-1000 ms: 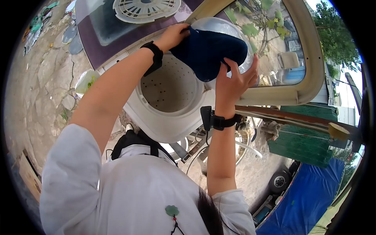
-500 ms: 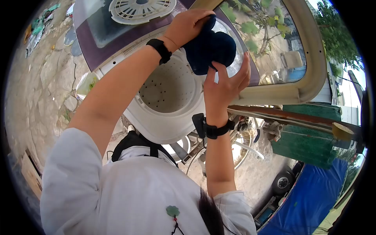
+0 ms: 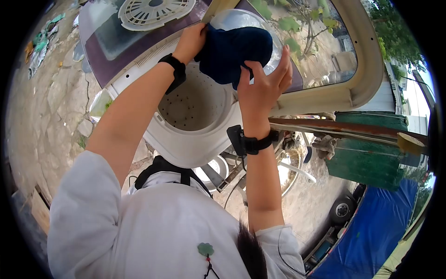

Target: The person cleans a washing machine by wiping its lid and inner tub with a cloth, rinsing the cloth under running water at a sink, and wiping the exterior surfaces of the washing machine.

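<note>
Cloth (image 3: 234, 51), dark blue and bunched, hangs just above the open washer tub (image 3: 193, 104), and I hold it with both hands. My left hand (image 3: 189, 42) grips its far edge; my right hand (image 3: 262, 90) pinches the near side, other fingers spread wide. Nothing lies in the tub yet, so I judge loading barely started.

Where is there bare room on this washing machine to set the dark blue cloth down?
The white tub is open and looks bare, below the dark blue cloth held by the left hand and right hand. The purple lid is bare beside the white round grille. The raised lid crowds the far side.
</note>
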A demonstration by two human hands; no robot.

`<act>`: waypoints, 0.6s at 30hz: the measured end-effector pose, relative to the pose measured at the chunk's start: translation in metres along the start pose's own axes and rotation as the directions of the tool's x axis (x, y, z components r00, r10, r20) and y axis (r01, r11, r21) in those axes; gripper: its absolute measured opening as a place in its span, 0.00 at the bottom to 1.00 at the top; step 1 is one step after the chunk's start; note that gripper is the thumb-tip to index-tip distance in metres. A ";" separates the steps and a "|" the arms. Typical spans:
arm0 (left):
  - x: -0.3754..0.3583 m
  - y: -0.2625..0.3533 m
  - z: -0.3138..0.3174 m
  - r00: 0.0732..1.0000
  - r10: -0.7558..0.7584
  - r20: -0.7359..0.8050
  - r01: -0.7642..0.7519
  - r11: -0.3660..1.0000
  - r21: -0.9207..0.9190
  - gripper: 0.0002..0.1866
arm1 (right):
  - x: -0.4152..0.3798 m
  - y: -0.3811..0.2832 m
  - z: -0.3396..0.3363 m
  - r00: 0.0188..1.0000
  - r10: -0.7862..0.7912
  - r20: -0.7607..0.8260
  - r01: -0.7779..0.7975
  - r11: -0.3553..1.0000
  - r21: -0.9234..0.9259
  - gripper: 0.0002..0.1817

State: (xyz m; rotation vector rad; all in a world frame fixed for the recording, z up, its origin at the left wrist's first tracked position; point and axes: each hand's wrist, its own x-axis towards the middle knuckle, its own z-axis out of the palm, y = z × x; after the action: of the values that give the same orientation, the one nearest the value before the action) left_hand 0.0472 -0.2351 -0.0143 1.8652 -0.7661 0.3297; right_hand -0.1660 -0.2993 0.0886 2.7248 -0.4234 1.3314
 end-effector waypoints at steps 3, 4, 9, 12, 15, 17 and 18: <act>0.024 0.025 -0.017 0.985 0.162 -0.053 -0.166 0.983 -0.073 0.11 | -0.001 -0.007 0.001 1.000 -0.021 -0.019 0.021 1.000 -0.016 0.07; 0.034 0.041 -0.027 0.970 0.231 -0.072 -0.238 0.965 -0.111 0.13 | -0.004 -0.008 0.000 1.000 -0.028 -0.015 0.027 0.999 -0.022 0.07; 0.056 0.110 -0.035 0.515 0.855 -0.062 -0.857 0.513 -0.046 0.12 | 0.005 -0.006 0.000 0.999 0.018 -0.044 -0.016 0.999 0.044 0.05; 0.058 0.097 -0.035 0.599 0.800 -0.048 -0.797 0.589 -0.132 0.15 | 0.000 -0.006 -0.005 1.000 -0.012 -0.013 0.013 0.997 0.074 0.06; 0.054 0.043 -0.022 0.916 0.394 0.077 -0.382 0.915 -0.132 0.17 | 0.004 0.003 -0.014 0.998 -0.013 0.055 0.007 0.995 0.102 0.07; 0.031 0.017 -0.008 0.985 0.167 0.049 -0.166 0.986 -0.020 0.15 | 0.005 0.012 -0.013 0.998 -0.010 0.056 0.003 0.994 0.107 0.08; 0.009 0.009 -0.002 0.996 0.076 0.040 -0.077 0.997 0.013 0.15 | 0.006 0.015 -0.011 0.998 -0.008 0.054 0.002 0.994 0.110 0.08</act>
State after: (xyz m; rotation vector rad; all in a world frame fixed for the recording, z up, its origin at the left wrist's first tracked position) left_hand 0.0490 -0.2385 -0.0020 1.8634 -0.8659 0.3485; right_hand -0.1757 -0.3130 0.0991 2.8551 -0.3568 1.3198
